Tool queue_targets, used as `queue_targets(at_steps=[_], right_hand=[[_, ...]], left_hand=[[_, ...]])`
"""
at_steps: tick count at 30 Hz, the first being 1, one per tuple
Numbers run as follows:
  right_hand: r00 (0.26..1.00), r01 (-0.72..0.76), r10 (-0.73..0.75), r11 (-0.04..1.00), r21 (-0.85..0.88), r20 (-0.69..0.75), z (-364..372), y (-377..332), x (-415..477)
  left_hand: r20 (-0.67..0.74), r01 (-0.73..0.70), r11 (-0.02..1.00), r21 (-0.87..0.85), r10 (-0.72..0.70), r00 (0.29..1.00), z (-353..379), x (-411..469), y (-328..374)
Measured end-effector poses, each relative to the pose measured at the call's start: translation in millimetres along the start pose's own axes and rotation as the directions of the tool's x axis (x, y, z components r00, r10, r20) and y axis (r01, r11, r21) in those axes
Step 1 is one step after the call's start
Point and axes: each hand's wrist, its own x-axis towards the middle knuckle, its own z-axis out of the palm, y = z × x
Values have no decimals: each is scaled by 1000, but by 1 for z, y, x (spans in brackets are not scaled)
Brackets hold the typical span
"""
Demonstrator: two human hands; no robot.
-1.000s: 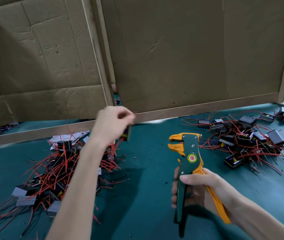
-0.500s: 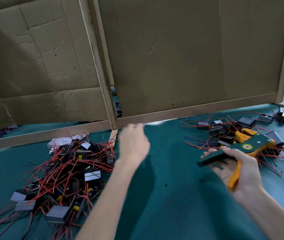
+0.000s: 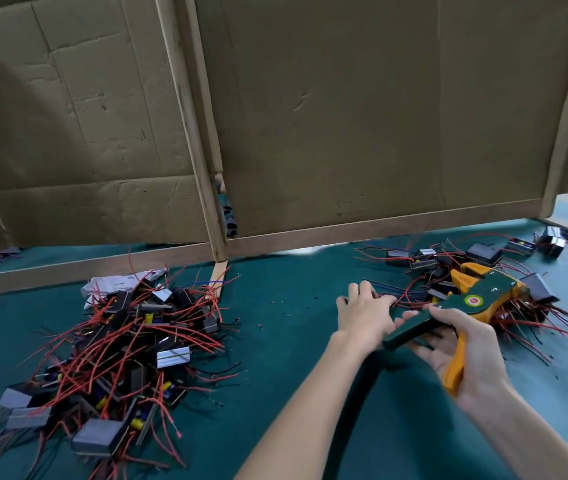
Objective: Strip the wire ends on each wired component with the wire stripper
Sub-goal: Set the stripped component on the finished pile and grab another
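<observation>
Two heaps of small black wired components with red leads lie on a teal-covered table (image 3: 286, 368), and a person's bare arms come in from the lower right. The larger heap (image 3: 120, 344) is on the left, its wires fanning out in every direction. Behind it, tall brown cardboard panels (image 3: 345, 116) stand on edge along the back of the table. Right of centre, the left hand (image 3: 362, 315) is palm down with its fingers stretched out and loose, their tips at the near edge of the right heap's wires; whether they touch a wire cannot be told. Just beside it, the right hand (image 3: 466, 351) grasps the wire stripper (image 3: 466, 303), a dark green and orange tool, thumb over its green handle and the orange handle against the palm. The tool's head points up and right, above the smaller heap (image 3: 476, 258) at the table's right side.
</observation>
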Motion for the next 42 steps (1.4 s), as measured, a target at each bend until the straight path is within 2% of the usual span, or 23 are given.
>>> queue_targets(at_steps=[4, 7, 9, 11, 14, 17, 19, 21, 24, 26, 29, 33, 35, 37, 39, 42], right_hand=[[1000, -2, 2, 1000, 5, -12, -1, 0, 1], [1000, -6, 6, 1000, 10, -16, -1, 0, 1], [1000, -1, 1, 1000, 17, -13, 0, -1, 1], [1000, 9, -9, 1000, 16, -18, 0, -1, 0], [999, 23, -23, 1000, -1, -29, 0, -1, 0], [998, 35, -35, 999, 3, -44, 0, -2, 0], [998, 40, -39, 999, 19, -47, 0, -2, 0], [998, 37, -36, 999, 21, -42, -1, -2, 1], [999, 22, -21, 999, 23, -39, -2, -1, 3], [999, 8, -7, 1000, 24, -40, -3, -1, 3], [999, -7, 8, 1000, 19, -46, -2, 0, 3], [998, -18, 19, 1000, 14, -65, 0, 1, 3], [997, -20, 20, 1000, 12, -72, 1, 1, 2], [997, -21, 22, 1000, 9, -74, 1, 1, 1], [997, -20, 20, 1000, 7, -78, 1, 1, 1], [997, -29, 29, 1000, 4, -73, 2, 0, 0]], left_hand=[[-165, 37, 999, 25, -32, 986, 1, 7, -4], [-156, 81, 997, -21, -83, 984, -4, 10, -5], [-190, 59, 992, -112, -80, 978, -10, 11, -2], [-302, -16, 957, -290, -76, 950, -18, 9, 5], [-487, -159, 869, -469, -104, 867, -38, 3, 18], [-651, -254, 821, -511, -178, 738, -61, -8, 19], [-709, -297, 800, -521, -213, 672, -72, -19, 7], [-686, -288, 788, -544, -220, 693, -79, -31, -14], [-481, -133, 836, -532, -169, 860, -87, -47, -51], [-277, 14, 906, -423, -144, 950, -94, -56, -72], [-129, 186, 967, -176, -210, 969, -111, -68, -96], [121, 305, 945, 119, -318, 940, -119, -76, -112], [89, 265, 956, 125, -277, 957, -115, -74, -105], [9, 135, 991, -5, -135, 991, -105, -68, -93], [-13, 10, 985, -173, -12, 1000, -86, -63, -78], [-93, -62, 949, -310, 35, 995, -53, -56, -63]])
